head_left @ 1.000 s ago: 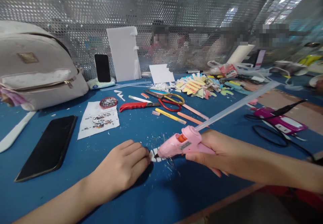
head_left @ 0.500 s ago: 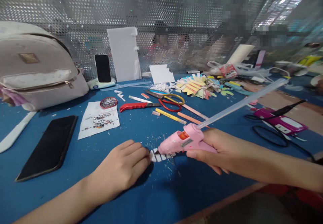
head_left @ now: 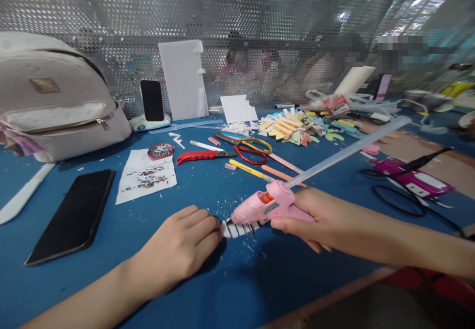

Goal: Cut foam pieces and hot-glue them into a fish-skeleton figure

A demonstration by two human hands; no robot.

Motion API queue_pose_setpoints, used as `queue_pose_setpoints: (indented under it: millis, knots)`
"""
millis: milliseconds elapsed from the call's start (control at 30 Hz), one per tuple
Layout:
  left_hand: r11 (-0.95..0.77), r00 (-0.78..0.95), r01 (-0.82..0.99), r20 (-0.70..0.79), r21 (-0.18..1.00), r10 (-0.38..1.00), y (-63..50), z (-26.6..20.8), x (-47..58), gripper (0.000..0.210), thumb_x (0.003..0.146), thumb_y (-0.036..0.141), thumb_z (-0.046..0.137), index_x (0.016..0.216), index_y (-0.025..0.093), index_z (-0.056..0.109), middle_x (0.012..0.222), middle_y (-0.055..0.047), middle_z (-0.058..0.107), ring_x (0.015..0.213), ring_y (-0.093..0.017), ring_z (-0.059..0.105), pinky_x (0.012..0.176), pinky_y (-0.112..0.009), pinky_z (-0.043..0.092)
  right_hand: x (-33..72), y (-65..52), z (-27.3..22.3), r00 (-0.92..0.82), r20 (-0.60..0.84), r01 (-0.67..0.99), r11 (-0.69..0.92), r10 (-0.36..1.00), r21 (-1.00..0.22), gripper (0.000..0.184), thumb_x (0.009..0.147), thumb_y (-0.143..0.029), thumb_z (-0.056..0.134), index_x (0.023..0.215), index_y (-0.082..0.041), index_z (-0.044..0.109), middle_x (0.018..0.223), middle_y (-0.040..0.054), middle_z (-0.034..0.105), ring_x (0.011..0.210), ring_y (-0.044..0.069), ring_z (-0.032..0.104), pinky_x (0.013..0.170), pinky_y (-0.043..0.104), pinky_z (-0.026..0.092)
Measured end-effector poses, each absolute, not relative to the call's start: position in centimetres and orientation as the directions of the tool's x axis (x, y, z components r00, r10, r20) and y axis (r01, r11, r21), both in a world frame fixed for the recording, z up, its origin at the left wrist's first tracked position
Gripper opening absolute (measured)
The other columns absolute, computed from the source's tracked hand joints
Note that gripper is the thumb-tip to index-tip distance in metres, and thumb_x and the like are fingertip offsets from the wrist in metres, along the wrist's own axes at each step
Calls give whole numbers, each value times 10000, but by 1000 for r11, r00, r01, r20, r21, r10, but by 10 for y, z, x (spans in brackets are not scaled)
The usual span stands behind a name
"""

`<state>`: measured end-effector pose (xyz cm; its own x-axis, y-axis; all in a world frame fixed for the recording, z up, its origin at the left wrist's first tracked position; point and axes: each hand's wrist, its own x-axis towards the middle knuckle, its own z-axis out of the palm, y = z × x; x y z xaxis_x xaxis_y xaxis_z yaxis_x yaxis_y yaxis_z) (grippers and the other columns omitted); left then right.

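A pink hot glue gun [head_left: 256, 208] is gripped in my right hand [head_left: 309, 217], with a long clear glue stick [head_left: 349, 151] rising out of its back. Its dark nozzle points down left, at the near end of a small white strip [head_left: 237, 229] with dark crosswise lines. My left hand [head_left: 191, 240] rests on the table with curled fingers, pressed on the strip's left end; the fingertips are partly hidden. Part of the strip disappears behind the gun and my right hand. Small scraps and thin strands lie around it on the blue table.
Behind the gun lie scissors [head_left: 256, 153], a red-handled cutter [head_left: 198, 157] and markers [head_left: 250, 169]. Coloured paper pieces [head_left: 287, 126] are heaped farther back. At left are a black phone [head_left: 72, 215], glitter on paper [head_left: 146, 178] and a backpack [head_left: 59, 101]. A purple power strip [head_left: 415, 178] with cable lies right.
The glue gun has shifted slightly left with my right hand, its nozzle still over the strip's left end. My left hand stays in place.
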<state>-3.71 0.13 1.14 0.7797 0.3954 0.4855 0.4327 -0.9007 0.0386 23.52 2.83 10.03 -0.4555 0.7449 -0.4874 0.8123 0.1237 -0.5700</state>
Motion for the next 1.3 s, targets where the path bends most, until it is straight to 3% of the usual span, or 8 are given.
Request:
queue_pose_setpoints:
  millis: [267,733,1300]
  knots:
    - [-899,773,438,503,16,386,2,11,-37,294,1049,97,394,915,87,655,889,-87,705,733,-198,597,642,-351,463,236,31,96,-455,-501,829,144,736,-541,573,934,-678,446,649,-187,526,568,-1,572,548,141,552,530,257,384]
    - [-897,773,441,498,25,394,1,12,-36,295,1049,98,396,920,86,661,907,-88,709,750,-199,607,646,-354,475,236,36,90,-514,-406,773,203,756,-601,553,931,-659,510,637,-191,532,548,-21,565,528,131,541,513,244,356]
    - [-893,771,449,500,10,394,2,12,-38,292,1053,99,398,913,96,654,896,-79,706,738,-191,596,636,-344,455,232,37,97,-509,-444,781,179,737,-598,481,904,-631,581,719,-187,583,563,-22,574,533,142,562,515,234,373]
